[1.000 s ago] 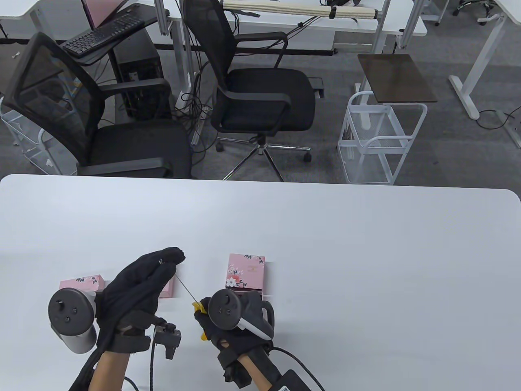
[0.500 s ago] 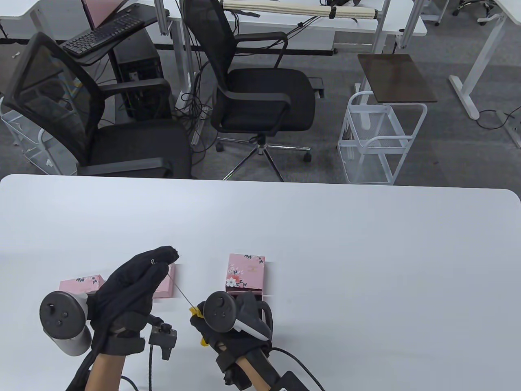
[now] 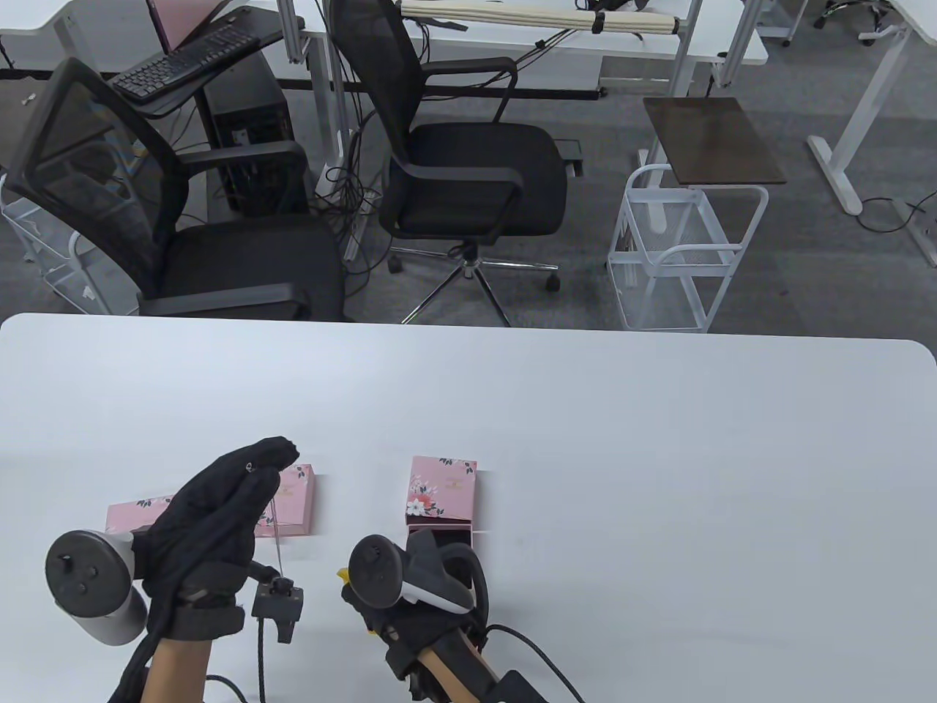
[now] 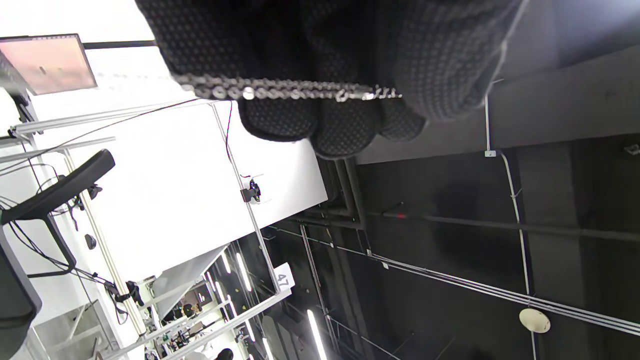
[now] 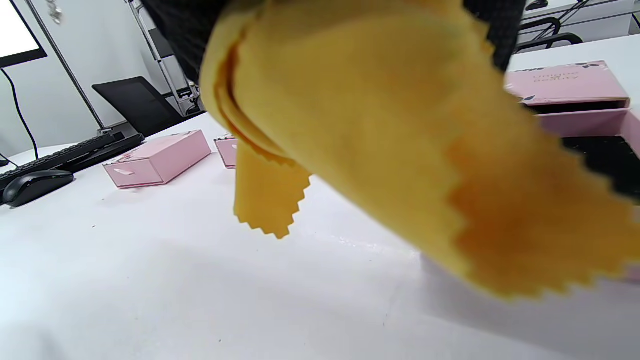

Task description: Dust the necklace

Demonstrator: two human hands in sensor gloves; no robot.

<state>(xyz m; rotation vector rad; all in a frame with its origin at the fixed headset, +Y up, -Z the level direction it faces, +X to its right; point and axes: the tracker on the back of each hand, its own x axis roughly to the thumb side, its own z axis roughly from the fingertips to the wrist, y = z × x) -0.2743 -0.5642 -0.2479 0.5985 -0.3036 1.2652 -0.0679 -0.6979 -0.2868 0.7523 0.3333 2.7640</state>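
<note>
My left hand [image 3: 219, 512] pinches the chain [image 4: 295, 91] above the tabletop [image 3: 659, 454], left of the open pink box [image 3: 441, 492]; the chain hangs down from my fingertips [image 3: 274, 450]. My right hand [image 3: 410, 586], just below that box, grips a yellow cloth [image 5: 380, 115].

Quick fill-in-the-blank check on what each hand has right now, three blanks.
1. The left hand pinches a thin silver ____.
2. The right hand holds a cloth coloured ____.
3. The boxes on the table are ____ with a flower print.

Missing words: necklace; yellow; pink
</note>
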